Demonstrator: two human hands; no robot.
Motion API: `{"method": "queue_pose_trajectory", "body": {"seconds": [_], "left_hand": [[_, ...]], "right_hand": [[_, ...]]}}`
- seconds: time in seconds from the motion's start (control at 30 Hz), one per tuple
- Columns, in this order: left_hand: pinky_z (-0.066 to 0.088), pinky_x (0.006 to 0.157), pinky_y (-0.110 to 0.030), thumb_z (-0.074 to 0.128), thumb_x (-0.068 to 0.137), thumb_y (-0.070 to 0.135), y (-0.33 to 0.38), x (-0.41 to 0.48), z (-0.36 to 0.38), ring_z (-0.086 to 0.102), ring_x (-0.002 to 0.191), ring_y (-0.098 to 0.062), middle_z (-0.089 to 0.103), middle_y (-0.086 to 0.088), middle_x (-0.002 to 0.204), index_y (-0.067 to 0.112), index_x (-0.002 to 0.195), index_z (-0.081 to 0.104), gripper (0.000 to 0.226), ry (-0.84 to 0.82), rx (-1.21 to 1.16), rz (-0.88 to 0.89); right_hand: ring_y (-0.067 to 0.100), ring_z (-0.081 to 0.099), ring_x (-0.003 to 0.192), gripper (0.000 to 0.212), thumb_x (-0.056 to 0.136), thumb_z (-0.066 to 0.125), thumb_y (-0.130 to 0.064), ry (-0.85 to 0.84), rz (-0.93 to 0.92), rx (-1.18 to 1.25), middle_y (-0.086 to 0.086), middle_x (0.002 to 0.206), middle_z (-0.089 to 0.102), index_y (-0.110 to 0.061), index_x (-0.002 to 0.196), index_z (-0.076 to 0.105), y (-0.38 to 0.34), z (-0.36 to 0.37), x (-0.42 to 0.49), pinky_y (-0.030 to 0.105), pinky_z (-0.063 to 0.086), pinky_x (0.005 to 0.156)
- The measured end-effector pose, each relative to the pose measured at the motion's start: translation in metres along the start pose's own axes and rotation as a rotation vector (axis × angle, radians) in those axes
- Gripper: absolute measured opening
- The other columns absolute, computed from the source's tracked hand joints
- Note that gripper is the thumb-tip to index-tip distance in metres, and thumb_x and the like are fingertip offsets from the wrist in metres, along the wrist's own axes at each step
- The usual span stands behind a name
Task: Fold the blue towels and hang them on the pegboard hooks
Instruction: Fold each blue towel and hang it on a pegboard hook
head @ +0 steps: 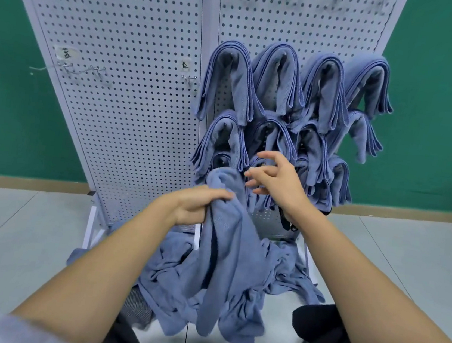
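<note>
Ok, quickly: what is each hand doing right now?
Left hand: grips the blue towel.
Right hand: open, holds nothing.

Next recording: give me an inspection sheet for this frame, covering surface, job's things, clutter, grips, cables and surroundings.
Surface: grey tiled floor; a white pegboard stands on it.
Job's things: folded blue towels hang on the right panel's hooks; an unfolded towel pile lies on the floor at the board's base; one held towel is raised above the pile; empty hooks on the left panel.
Clutter: striped grey fabric beside the pile.
Grips: left hand grips the held towel near its top; right hand open, fingers spread, holding nothing.
Cables: black strap-like item below the right wrist; cannot tell what it is.
Surroundings: green wall.
</note>
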State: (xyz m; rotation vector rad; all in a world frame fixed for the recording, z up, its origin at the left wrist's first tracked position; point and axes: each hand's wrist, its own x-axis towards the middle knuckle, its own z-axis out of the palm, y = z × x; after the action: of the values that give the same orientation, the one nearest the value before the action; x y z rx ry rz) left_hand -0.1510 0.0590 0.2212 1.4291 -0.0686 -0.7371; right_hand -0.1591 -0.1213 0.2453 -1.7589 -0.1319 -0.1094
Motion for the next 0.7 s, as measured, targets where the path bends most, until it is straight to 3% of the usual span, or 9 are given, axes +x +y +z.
{"method": "queue_pose_trajectory", "body": {"seconds": [0.07, 0.17, 0.33, 0.4, 0.43, 0.5, 0.57, 0.63, 0.7], "left_hand": [[0.054, 0.079, -0.028, 0.052, 0.095, 0.018, 0.006, -0.002, -0.004, 0.065, 0.08, -0.017, 0.065, -0.009, 0.089, 0.012, 0.087, 0.06, 0.013, 0.032, -0.203, 0.076], [0.056, 0.08, -0.029, 0.049, 0.096, 0.022, 0.018, -0.01, -0.002, 0.068, 0.083, -0.017, 0.068, -0.009, 0.09, 0.011, 0.09, 0.063, 0.019, 0.027, -0.406, 0.179], [0.058, 0.076, -0.03, 0.049, 0.098, 0.024, 0.031, -0.017, 0.011, 0.071, 0.088, -0.019, 0.071, -0.013, 0.095, 0.006, 0.101, 0.063, 0.023, 0.061, -0.562, 0.29], [0.055, 0.083, -0.033, 0.051, 0.097, 0.025, 0.035, -0.018, 0.014, 0.07, 0.093, -0.02, 0.071, -0.013, 0.099, 0.006, 0.097, 0.067, 0.024, 0.079, -0.61, 0.333], [0.053, 0.086, -0.033, 0.051, 0.098, 0.024, 0.036, -0.018, 0.015, 0.069, 0.094, -0.02, 0.071, -0.012, 0.099, 0.007, 0.092, 0.069, 0.026, 0.09, -0.635, 0.359], [0.051, 0.089, -0.033, 0.051, 0.098, 0.023, 0.038, -0.018, 0.014, 0.069, 0.095, -0.02, 0.071, -0.011, 0.098, 0.009, 0.091, 0.069, 0.024, 0.096, -0.664, 0.4], [0.053, 0.087, -0.033, 0.051, 0.098, 0.022, 0.039, -0.02, 0.014, 0.07, 0.093, -0.019, 0.072, -0.01, 0.096, 0.01, 0.093, 0.068, 0.021, 0.087, -0.67, 0.415], [0.053, 0.084, -0.032, 0.05, 0.098, 0.023, 0.039, -0.02, 0.011, 0.071, 0.088, -0.018, 0.073, -0.01, 0.091, 0.01, 0.083, 0.073, 0.031, 0.092, -0.645, 0.408], [0.051, 0.088, -0.033, 0.05, 0.098, 0.024, 0.038, -0.021, 0.009, 0.07, 0.092, -0.019, 0.073, -0.011, 0.094, 0.008, 0.089, 0.072, 0.029, 0.113, -0.615, 0.387]], "right_hand": [[0.019, 0.062, 0.069, 0.022, 0.093, 0.06, -0.013, 0.03, 0.043, 0.019, 0.015, 0.09, 0.068, -0.007, 0.111, 0.049, 0.003, -0.003, -0.003, 0.023, 0.053, 0.061], [0.016, 0.054, 0.069, 0.022, 0.093, 0.061, -0.021, 0.032, 0.078, -0.019, 0.012, 0.086, 0.064, -0.002, 0.102, 0.055, 0.011, -0.007, -0.006, 0.022, 0.045, 0.061], [0.019, 0.043, 0.071, 0.051, 0.094, 0.055, -0.043, -0.017, 0.108, -0.187, 0.01, 0.079, 0.051, 0.008, 0.093, 0.059, 0.02, -0.009, -0.014, 0.03, 0.036, 0.067], [0.032, 0.05, 0.07, 0.065, 0.091, 0.051, -0.054, -0.06, 0.151, -0.131, 0.021, 0.081, 0.056, 0.011, 0.096, 0.057, 0.021, -0.009, -0.016, 0.031, 0.045, 0.071], [0.038, 0.06, 0.082, 0.069, 0.09, 0.05, -0.058, -0.08, 0.199, -0.083, 0.024, 0.092, 0.064, 0.009, 0.103, 0.059, 0.021, -0.01, -0.016, 0.035, 0.051, 0.082], [0.028, 0.067, 0.096, 0.06, 0.092, 0.048, -0.057, -0.118, 0.299, 0.024, 0.012, 0.1, 0.072, -0.002, 0.106, 0.068, 0.02, -0.011, -0.017, 0.04, 0.052, 0.091], [0.023, 0.066, 0.088, 0.044, 0.092, 0.054, -0.048, -0.144, 0.351, 0.139, 0.006, 0.091, 0.071, -0.006, 0.097, 0.069, 0.019, -0.011, -0.016, 0.037, 0.054, 0.089], [0.017, 0.057, 0.074, 0.024, 0.09, 0.063, -0.034, -0.139, 0.346, 0.215, 0.0, 0.073, 0.063, -0.011, 0.085, 0.068, 0.018, -0.011, -0.016, 0.033, 0.051, 0.081], [0.01, 0.053, 0.068, 0.014, 0.09, 0.064, -0.023, -0.101, 0.297, 0.296, -0.005, 0.069, 0.062, -0.015, 0.079, 0.068, 0.017, -0.013, -0.013, 0.027, 0.049, 0.08]]}}
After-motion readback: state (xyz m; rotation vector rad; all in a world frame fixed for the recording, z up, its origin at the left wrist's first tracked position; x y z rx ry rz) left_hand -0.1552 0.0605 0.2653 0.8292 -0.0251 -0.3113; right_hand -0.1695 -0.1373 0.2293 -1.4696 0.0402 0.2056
